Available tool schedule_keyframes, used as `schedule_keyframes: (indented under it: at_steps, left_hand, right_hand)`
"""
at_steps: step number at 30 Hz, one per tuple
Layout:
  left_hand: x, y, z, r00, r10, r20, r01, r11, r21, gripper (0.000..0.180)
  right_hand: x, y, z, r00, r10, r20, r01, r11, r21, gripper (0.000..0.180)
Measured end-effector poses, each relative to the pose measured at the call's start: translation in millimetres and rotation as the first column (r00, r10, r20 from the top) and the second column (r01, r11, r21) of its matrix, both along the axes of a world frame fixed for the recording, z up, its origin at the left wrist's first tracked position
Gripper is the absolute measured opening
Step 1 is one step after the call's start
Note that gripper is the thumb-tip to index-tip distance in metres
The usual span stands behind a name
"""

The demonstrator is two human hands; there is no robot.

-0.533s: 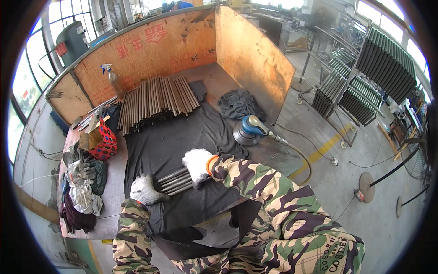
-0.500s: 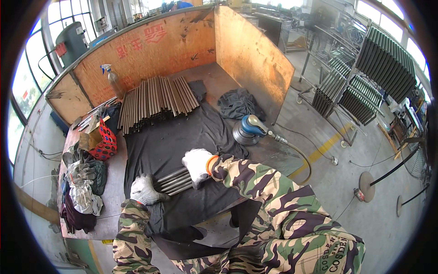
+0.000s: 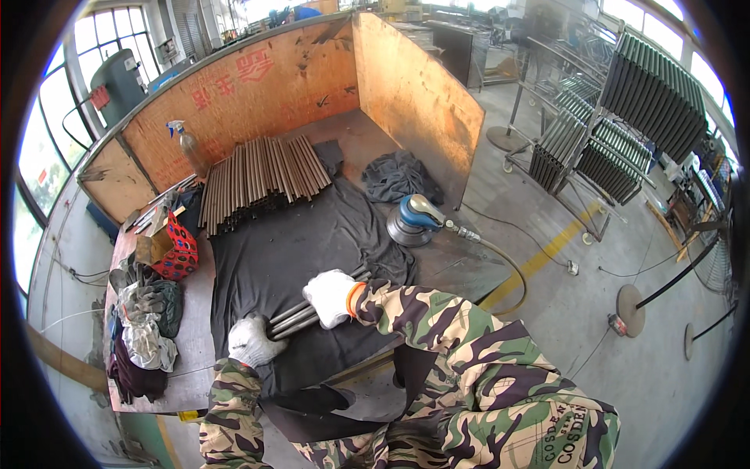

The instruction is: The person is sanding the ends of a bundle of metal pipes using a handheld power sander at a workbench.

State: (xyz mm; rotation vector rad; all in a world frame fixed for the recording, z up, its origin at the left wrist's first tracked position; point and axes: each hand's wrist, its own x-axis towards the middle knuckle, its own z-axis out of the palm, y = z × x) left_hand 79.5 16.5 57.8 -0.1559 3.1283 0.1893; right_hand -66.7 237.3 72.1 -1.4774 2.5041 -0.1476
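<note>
Both my hands wear white gloves and hold a small bundle of grey metal tubes point(image 3: 293, 319) lying on the black cloth point(image 3: 297, 242) over the workbench. My left hand point(image 3: 251, 341) grips the near end of the bundle. My right hand point(image 3: 331, 297) is closed over its middle, so the far part of the tubes shows only a little beyond the glove. A large stack of similar metal tubes point(image 3: 262, 178) lies at the back of the bench, apart from both hands.
A blue round sander point(image 3: 415, 220) with an air hose sits on the bench to the right. Dark rags point(image 3: 400, 175) lie behind it. A spray bottle point(image 3: 187, 147), red basket point(image 3: 178, 250) and spare gloves point(image 3: 144, 328) are on the left. Wooden boards point(image 3: 406, 86) wall the bench; racks point(image 3: 625, 117) stand right.
</note>
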Motion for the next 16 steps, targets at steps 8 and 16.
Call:
schedule_keyframes:
  at_steps: [8,16]
  left_hand:
    - [14.6,15.9,-9.0,0.998,0.063,0.007,-0.063,0.996,-0.056,0.049]
    - [20.6,23.3,-9.8,0.999,0.045,0.007,-0.044,0.989,-0.143,0.045]
  right_hand:
    - [24.0,1.5,-15.1,0.995,0.039,-0.090,-0.051,0.990,-0.131,0.031]
    - [25.7,2.7,-17.0,0.990,0.071,-0.119,-0.086,0.989,-0.120,0.034]
